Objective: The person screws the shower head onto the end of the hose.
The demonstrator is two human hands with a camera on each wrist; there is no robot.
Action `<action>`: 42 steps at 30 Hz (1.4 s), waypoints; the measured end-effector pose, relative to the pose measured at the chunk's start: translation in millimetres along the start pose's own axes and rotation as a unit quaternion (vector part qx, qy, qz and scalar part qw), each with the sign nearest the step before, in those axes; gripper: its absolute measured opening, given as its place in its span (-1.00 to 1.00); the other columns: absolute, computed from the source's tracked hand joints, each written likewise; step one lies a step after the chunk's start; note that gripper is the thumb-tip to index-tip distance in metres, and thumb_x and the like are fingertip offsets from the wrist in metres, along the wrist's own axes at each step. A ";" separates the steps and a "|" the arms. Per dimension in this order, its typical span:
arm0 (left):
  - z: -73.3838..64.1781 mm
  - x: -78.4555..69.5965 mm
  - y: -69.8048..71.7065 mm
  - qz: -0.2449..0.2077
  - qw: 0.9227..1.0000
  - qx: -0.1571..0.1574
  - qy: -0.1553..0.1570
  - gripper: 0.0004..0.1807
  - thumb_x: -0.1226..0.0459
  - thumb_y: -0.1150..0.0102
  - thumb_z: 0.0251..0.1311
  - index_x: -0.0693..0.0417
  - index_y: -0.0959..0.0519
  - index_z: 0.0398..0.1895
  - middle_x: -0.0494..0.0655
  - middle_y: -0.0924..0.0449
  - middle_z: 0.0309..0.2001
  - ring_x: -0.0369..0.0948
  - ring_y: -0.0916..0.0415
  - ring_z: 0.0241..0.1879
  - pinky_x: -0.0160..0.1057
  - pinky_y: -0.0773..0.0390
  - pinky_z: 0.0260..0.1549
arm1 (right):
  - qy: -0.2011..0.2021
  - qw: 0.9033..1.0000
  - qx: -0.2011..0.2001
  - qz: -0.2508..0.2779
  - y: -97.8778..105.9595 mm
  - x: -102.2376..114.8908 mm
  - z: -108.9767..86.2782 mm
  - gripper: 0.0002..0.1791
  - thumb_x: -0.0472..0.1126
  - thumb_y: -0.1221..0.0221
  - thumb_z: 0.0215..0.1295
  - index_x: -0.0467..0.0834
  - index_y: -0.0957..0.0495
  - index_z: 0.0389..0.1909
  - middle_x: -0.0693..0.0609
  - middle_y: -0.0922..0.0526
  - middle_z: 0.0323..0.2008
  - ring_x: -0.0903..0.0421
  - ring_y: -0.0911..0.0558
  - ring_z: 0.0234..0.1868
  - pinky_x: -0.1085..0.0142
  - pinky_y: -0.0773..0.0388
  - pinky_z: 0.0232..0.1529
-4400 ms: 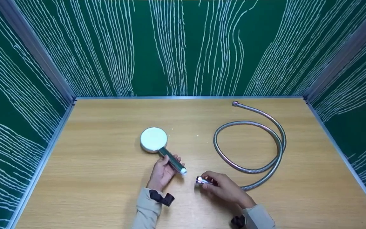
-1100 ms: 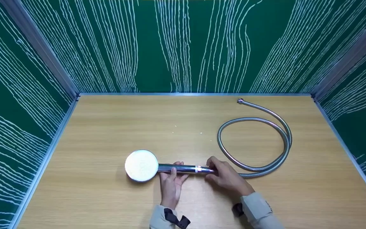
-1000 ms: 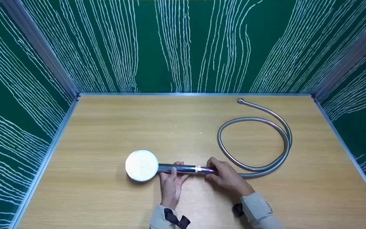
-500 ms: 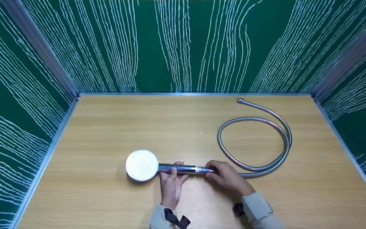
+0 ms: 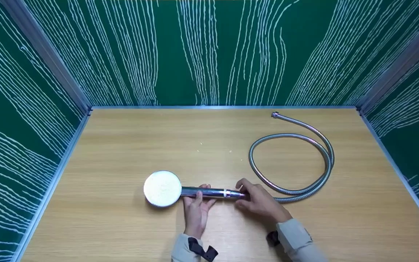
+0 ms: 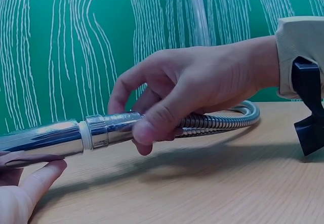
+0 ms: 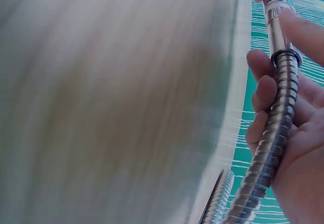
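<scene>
A shower head (image 5: 162, 189) with a round white face lies to the left in the head view, its chrome handle (image 5: 202, 192) pointing right. My left hand (image 5: 195, 216) holds this handle from below, thumb on the near side. At the handle's end sits the chrome connector (image 6: 114, 125) of a metal shower hose (image 5: 286, 135), in line with it. A narrow white ring (image 6: 85, 135) shows between the two in the left wrist view. My right hand (image 5: 262, 202) grips the connector between thumb and fingers; in the right wrist view, ribbed hose (image 7: 271, 143) runs down along the palm.
The hose loops over the right side of the wooden table (image 5: 129, 145), its free end nut (image 5: 275, 114) near the back edge. Tiny white crumbs (image 5: 230, 151) lie mid-table. Green, white-streaked walls (image 5: 180, 54) enclose the back and sides.
Earlier the handle and connector were apart; they now meet end to end, and the shower head has swung level. Over the last second, my right fingers shift on the connector, the index finger lifting.
</scene>
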State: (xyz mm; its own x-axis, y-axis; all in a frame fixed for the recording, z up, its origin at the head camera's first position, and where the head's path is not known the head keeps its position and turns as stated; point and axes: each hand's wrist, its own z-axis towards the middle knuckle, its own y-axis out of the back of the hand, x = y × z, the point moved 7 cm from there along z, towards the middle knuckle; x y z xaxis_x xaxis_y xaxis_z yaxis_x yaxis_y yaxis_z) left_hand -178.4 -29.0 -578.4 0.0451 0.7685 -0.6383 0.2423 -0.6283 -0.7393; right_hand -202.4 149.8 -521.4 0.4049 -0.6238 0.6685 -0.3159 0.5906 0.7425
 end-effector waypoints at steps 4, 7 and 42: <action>0.7 0.0 0.2 -0.003 1.000 -0.002 0.001 -0.51 0.46 0.34 0.42 0.18 0.17 0.32 0.04 -0.41 -0.10 -0.06 -0.45 0.07 0.32 -0.35 0.13 | -0.015 1.000 -0.001 0.011 0.1 -1.4 0.7 -0.77 -0.25 -0.27 0.19 -0.06 -0.44 -0.19 0.10 -0.64 -0.30 0.25 -0.50 -0.35 0.40 -0.50 -0.28; 0.9 -0.1 0.4 -0.003 1.000 -0.004 0.002 -0.50 0.45 0.34 0.42 0.16 0.18 0.34 0.04 -0.41 -0.10 -0.06 -0.45 0.06 0.33 -0.34 0.13 | -0.021 1.000 0.004 0.017 -0.5 -2.2 1.3 -0.82 -0.24 -0.26 0.21 -0.07 -0.48 -0.19 0.11 -0.65 -0.30 0.27 -0.50 -0.35 0.41 -0.50 -0.29; 0.6 -0.7 -0.9 0.001 1.000 -0.009 0.004 -0.57 0.42 0.32 0.42 0.21 0.11 0.28 0.00 -0.45 -0.11 -0.12 -0.49 0.01 0.31 -0.35 0.13 | -0.010 1.000 0.025 0.015 -0.7 -5.3 2.1 -0.78 -0.18 -0.24 0.24 -0.01 -0.43 -0.14 0.12 -0.62 -0.27 0.25 -0.51 -0.30 0.38 -0.53 -0.24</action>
State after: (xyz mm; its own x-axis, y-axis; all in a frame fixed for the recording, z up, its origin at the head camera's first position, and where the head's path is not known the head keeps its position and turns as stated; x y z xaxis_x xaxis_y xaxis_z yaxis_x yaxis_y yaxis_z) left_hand -179.3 -29.1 -577.4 0.0533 0.7684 -0.6377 0.2588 -0.6274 -0.7344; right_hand -206.1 151.6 -525.4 0.3779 -0.6161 0.6911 -0.3707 0.5833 0.7227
